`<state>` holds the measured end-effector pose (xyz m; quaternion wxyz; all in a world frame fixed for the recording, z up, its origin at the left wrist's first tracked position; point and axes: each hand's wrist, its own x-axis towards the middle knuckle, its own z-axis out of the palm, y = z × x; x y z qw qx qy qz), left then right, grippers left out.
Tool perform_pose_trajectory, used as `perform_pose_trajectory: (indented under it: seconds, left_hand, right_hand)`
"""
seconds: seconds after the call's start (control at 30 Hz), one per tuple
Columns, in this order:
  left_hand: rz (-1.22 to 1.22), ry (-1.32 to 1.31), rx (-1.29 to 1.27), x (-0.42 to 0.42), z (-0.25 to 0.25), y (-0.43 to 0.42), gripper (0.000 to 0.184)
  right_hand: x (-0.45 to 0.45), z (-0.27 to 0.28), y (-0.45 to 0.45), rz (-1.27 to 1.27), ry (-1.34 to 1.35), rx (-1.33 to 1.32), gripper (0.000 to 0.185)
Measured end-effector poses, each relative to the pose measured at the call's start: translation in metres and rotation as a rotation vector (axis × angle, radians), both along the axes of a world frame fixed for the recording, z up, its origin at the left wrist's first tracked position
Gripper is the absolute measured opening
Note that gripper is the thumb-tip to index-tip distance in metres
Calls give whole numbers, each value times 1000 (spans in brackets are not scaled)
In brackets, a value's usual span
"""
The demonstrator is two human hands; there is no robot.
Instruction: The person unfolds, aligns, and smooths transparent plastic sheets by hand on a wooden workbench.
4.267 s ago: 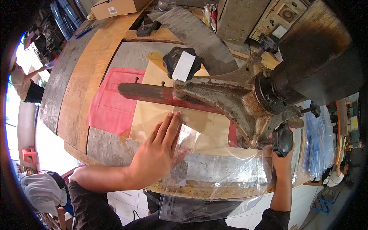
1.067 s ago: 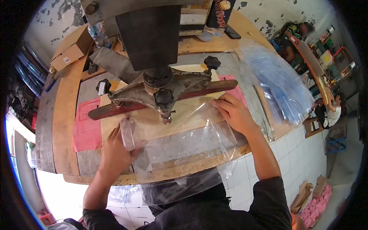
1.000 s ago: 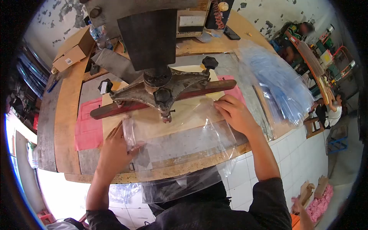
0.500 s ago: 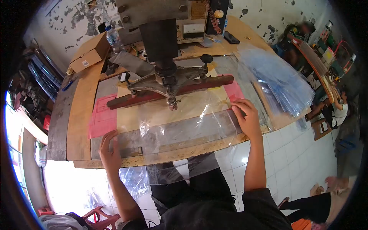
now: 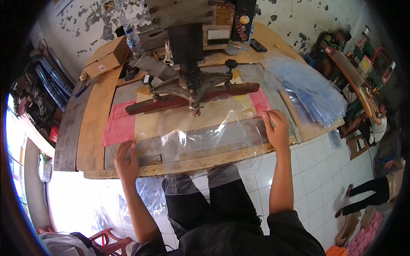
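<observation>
Clear plastic sheet (image 5: 215, 147), on the near side of the red bar (image 5: 149, 106), no longer has the left hand (image 5: 126, 161) at its left edge; that hand sits apart, curled, grip unclear. Nearer is the right hand (image 5: 278, 130), fingertips close together at the sheet's right edge, though whether they pinch it I cannot tell.

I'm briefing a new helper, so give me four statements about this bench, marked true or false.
1. Both hands are under the red bar. False: left hand and right hand are on its near side.
2. Clear film hangs over the near edge of the table. True.
3. The cardboard box stands right of the press. False: it stands left.
4. A phone lies behind the bluish plastic sheets. True.
</observation>
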<state>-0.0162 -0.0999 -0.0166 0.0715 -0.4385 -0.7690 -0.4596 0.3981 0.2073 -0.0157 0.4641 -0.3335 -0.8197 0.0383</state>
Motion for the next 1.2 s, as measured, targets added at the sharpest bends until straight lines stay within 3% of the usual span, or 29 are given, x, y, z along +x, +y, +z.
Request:
perform_pose_trajectory:
  seconds: [0.53, 0.77, 0.83, 1.2]
  left_hand:
    - [108, 11, 22, 4, 0, 2, 16]
    - [90, 9, 62, 3, 0, 3, 15]
    - [62, 129, 31, 0, -1, 3, 16]
    - [89, 68, 41, 1, -2, 2, 14]
  right_hand:
    - [1, 8, -10, -46, -76, 210, 14]
    - [2, 3, -9, -61, -70, 161, 17]
    - [1, 3, -8, -49, -53, 153, 18]
    - [0, 2, -8, -72, -70, 156, 21]
